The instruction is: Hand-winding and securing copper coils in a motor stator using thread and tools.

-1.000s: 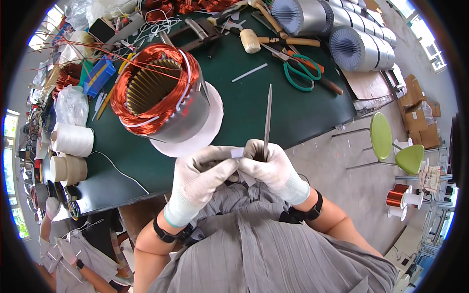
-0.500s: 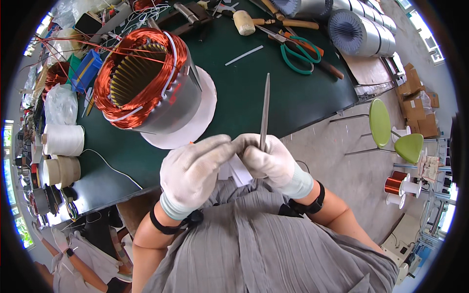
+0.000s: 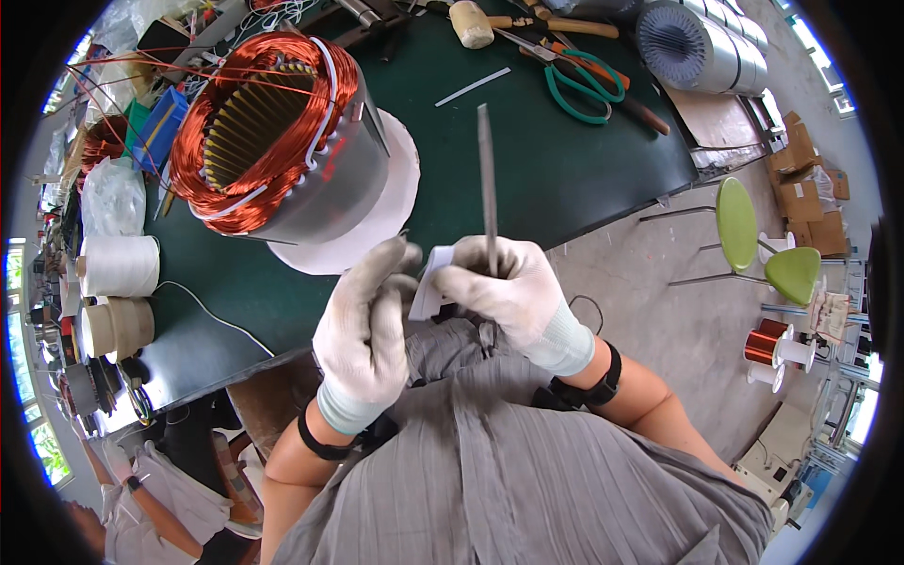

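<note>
Both hands wear off-white knit gloves. My right hand [image 3: 513, 292] grips a slim grey metal rod-like tool [image 3: 487, 179] that points up and away over the bench. Thumb and fingers of the same hand also pinch a folded white paper strip [image 3: 428, 294]. My left hand [image 3: 365, 320] is just left of the paper, its fingers partly bent and apart, with nothing visible in it. Beyond the left hand stands a motor stator [image 3: 325, 193] with a thick ring of copper windings [image 3: 193, 169] tied with white cord. It sits tilted on a round white pad [image 3: 400, 188].
On the green bench [image 3: 452, 141] lie a mallet [image 3: 471, 25], green-handled scissors [image 3: 576, 97] and a narrow white strip [image 3: 474, 87]. Metal stator cores [image 3: 692, 52] stand far right, white spools [image 3: 121, 266] at left. Green chair [image 3: 735, 221] at right; another person [image 3: 155, 499] lower left.
My left hand has come away from the paper and moved slightly left, its fingers spreading. The right hand has raised the paper, and the metal tool has shifted left and away.
</note>
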`<control>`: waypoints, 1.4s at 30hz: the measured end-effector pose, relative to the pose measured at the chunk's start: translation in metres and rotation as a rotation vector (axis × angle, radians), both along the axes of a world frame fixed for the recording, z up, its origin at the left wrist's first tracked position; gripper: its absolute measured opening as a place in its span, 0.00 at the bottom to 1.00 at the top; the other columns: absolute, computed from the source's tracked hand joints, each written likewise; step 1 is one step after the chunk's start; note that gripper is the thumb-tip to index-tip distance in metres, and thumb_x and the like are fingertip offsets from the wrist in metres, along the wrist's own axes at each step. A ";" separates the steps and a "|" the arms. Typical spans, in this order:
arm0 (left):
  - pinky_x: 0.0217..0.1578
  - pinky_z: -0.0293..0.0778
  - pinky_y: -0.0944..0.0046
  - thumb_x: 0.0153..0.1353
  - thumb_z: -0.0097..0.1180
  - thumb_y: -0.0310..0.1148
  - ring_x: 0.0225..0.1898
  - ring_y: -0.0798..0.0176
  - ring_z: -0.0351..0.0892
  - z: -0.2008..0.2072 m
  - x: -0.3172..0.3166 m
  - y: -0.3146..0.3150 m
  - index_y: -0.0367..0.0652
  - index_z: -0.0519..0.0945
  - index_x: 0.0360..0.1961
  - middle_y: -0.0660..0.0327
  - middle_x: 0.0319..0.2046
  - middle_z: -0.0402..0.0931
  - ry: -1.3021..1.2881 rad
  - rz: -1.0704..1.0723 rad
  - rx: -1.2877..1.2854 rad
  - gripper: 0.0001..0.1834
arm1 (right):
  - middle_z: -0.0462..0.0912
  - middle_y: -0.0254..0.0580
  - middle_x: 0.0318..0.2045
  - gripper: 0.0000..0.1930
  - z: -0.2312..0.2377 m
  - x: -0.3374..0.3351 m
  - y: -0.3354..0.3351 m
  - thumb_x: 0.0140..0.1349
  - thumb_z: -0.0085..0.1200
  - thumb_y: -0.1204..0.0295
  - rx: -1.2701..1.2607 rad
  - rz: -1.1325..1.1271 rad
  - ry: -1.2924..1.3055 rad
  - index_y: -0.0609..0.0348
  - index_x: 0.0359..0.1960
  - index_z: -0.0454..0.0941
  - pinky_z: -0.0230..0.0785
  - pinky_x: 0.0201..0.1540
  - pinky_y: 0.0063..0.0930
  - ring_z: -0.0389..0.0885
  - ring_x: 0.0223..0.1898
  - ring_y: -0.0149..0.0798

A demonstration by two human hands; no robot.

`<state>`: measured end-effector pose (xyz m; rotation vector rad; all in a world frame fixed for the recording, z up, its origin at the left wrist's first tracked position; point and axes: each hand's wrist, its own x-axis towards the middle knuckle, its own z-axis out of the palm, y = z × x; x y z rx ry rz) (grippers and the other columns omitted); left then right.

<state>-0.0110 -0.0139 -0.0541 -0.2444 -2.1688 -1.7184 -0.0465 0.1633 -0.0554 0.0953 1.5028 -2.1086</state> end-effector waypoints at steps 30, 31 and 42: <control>0.40 0.79 0.57 0.59 0.61 0.17 0.39 0.52 0.81 0.011 0.002 0.001 0.38 0.80 0.61 0.53 0.42 0.79 0.189 -0.137 -0.478 0.26 | 0.80 0.28 0.28 0.11 -0.005 -0.006 0.002 0.74 0.57 0.65 -0.081 -0.005 0.018 0.62 0.39 0.80 0.68 0.28 0.16 0.73 0.26 0.19; 0.42 0.79 0.57 0.55 0.65 0.20 0.41 0.54 0.80 0.013 0.000 -0.001 0.41 0.83 0.55 0.56 0.45 0.79 0.241 -0.109 -0.548 0.24 | 0.81 0.29 0.28 0.11 -0.008 -0.006 0.003 0.74 0.57 0.65 -0.070 -0.012 0.025 0.62 0.39 0.80 0.69 0.29 0.17 0.74 0.26 0.20; 0.50 0.77 0.57 0.51 0.65 0.34 0.47 0.61 0.79 0.023 -0.016 -0.024 0.50 0.85 0.42 0.66 0.43 0.82 0.655 -0.198 -1.093 0.15 | 0.78 0.28 0.25 0.11 -0.003 -0.004 0.005 0.72 0.59 0.68 0.092 0.101 0.024 0.67 0.38 0.81 0.69 0.33 0.20 0.73 0.28 0.21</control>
